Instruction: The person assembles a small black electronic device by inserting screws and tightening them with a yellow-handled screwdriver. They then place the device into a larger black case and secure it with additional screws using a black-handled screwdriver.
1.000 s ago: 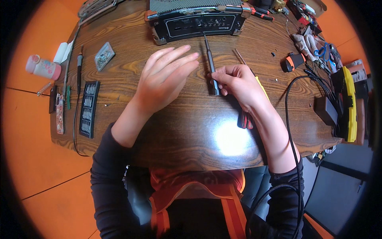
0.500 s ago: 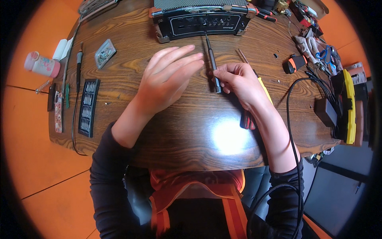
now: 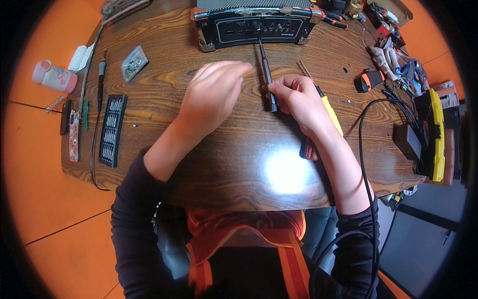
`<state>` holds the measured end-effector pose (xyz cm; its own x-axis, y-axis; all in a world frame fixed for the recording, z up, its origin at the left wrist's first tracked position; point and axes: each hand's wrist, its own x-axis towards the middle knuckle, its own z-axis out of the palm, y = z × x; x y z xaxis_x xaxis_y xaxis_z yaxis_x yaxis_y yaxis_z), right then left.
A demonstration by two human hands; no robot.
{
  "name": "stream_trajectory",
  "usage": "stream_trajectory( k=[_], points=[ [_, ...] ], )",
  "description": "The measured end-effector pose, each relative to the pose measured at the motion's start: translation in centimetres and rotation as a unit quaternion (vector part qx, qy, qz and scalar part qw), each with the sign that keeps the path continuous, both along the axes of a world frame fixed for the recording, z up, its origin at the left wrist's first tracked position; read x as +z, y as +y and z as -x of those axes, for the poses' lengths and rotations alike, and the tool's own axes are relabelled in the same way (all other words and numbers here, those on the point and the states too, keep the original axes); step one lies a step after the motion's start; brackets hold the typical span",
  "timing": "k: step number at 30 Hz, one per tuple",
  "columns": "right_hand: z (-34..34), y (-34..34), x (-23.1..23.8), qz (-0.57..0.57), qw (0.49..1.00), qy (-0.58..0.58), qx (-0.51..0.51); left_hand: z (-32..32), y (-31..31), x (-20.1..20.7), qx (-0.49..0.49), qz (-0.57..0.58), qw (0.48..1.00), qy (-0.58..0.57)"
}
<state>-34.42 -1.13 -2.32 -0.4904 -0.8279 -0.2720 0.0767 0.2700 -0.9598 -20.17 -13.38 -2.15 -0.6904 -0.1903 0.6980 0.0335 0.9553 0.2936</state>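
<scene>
My right hand [image 3: 301, 99] pinches a slim dark precision screwdriver [image 3: 267, 79] by its handle, between thumb and fingers. Its thin tip points away from me and reaches the lower front edge of a black amplifier-like box [image 3: 259, 30] with knobs and sockets on its panel; whether they touch I cannot tell. To the left of the screwdriver, my left hand [image 3: 211, 97] hovers over the table with loosely bent, slightly blurred fingers and nothing visible in it. Beneath my right wrist lies a yellow-handled screwdriver [image 3: 330, 114], and red-handled pliers [image 3: 309, 149] are partly hidden by that forearm.
At left are a bit set in a black tray [image 3: 112, 130], a clear box of small parts [image 3: 134, 64], a soldering iron [image 3: 101, 77] and a pink-and-white bottle [image 3: 54, 77]. A black cable [image 3: 362, 149] runs past my right arm. Tools and a yellow-edged case [image 3: 438, 134] crowd the right side.
My left hand's fingers have drawn together and bent from a more spread pose. My right hand still holds the screwdriver at the box, with only a slight shift.
</scene>
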Motion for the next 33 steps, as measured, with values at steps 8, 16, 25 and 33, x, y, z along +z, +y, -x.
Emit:
stream_trajectory(
  k=[8,16,25,33],
  points=[
    [-0.4,0.3,1.1,-0.003,0.993,-0.112,-0.041,7.1,-0.9,0.2,-0.062,-0.738,0.657,-0.144],
    [-1.1,1.3,0.5,0.028,0.999,0.016,-0.007,7.9,0.1,-0.3,-0.073,-0.774,0.624,-0.079],
    [-1.2,1.6,0.7,0.047,0.984,-0.174,0.004,6.7,-0.9,-0.2,-0.117,-0.746,0.646,-0.111],
    [-1.0,1.8,0.5,0.084,0.953,-0.291,-0.012,6.3,-1.1,0.6,-0.131,-0.746,0.636,-0.149]
  ],
)
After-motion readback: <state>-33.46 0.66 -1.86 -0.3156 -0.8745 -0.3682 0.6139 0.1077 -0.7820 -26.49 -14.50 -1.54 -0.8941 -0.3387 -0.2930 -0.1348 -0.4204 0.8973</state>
